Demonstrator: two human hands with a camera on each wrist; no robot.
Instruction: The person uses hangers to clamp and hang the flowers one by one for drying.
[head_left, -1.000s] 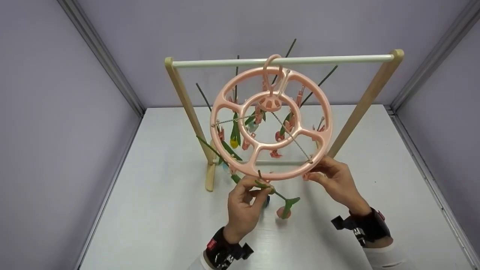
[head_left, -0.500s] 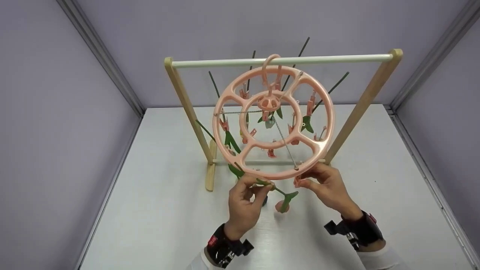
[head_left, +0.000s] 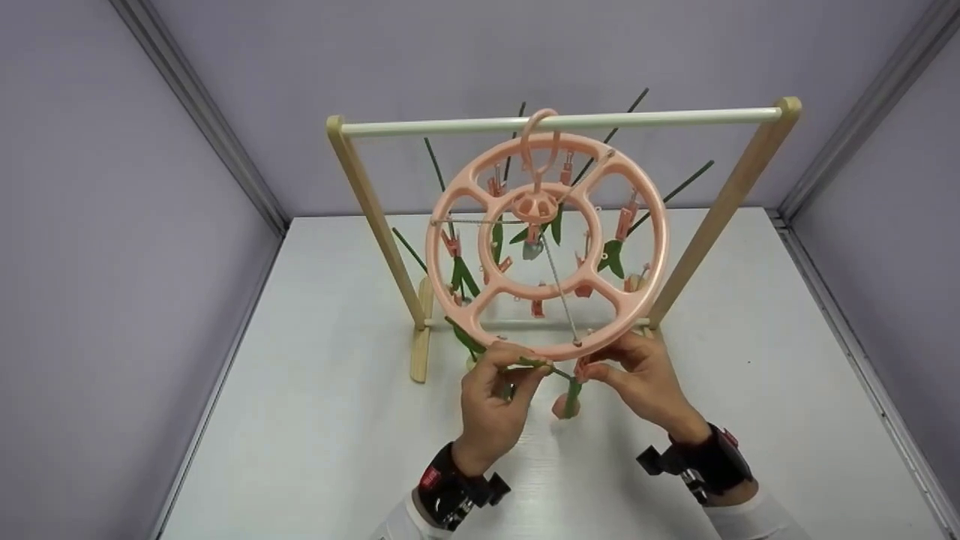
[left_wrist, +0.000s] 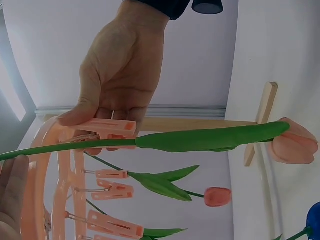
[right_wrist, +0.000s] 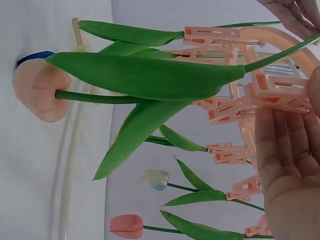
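A pink round clip hanger (head_left: 660, 225) hangs by its hook from the white bar (head_left: 675, 116) of a wooden rack. Several artificial tulips hang from its clips. My left hand (head_left: 517, 367) pinches the green stem (head_left: 559, 371) of a pink tulip (head_left: 559, 407) just under the ring's near edge. My right hand (head_left: 592, 369) pinches a pink clip (head_left: 581, 367) on that edge, right beside the stem. In the left wrist view the stem (left_wrist: 200, 140) lies across the clip (left_wrist: 107, 129). In the right wrist view the clip (right_wrist: 275, 92) sits in my fingers (right_wrist: 290, 165), near the tulip's leaf (right_wrist: 145, 75).
The rack's wooden legs (head_left: 375, 225) stand on a white table (head_left: 300, 450) between lilac walls. Stem ends stick up above the ring at the back. Other clipped tulips (left_wrist: 217, 196) hang below, some close to the table.
The ring has turned, its near edge sliding left. My right hand followed it left until it met the stem that my left hand holds. The tulip head moved slightly left and up.
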